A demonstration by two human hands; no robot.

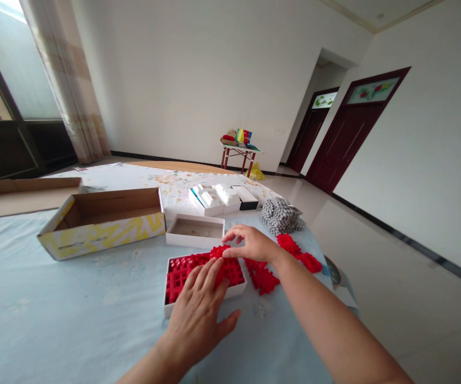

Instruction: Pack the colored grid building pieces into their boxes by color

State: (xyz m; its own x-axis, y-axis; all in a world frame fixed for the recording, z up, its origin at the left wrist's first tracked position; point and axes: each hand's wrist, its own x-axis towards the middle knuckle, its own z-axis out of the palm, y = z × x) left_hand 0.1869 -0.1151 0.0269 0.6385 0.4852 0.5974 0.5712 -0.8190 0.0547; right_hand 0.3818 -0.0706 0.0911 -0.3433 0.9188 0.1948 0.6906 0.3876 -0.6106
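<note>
Fingers (204,277) of the left hand (194,322) are spread and open, lying flat on red plastic lattice pieces (186,274), with no closed grip. Right hand (254,245) sits just beyond them, its fingers (234,236) extended and slightly curved, tips touching the far edge of the red pile; no clear pinch. Pieces fill a shallow white box (230,292) directly under both sets of fingers, and some stand up near the right fingertips. Just right of the fingers, loose red lattice chunks (261,277) lie on a light blue cloth (54,282), touching the box side, with more red chunks (298,252) past the right wrist. Ahead of the right fingers sits a grey knobbly clump of small beads (281,216). Straight ahead of the fingers is a white tray with a brown base (195,230), then white moulded inserts (210,198) and a black-and-white box piece (245,197). Left of the fingers stands an open cardboard box with yellow-and-white print (102,224). Much farther ahead, a small red-legged table (238,154) holds packages, near dark red doors (350,133).
</note>
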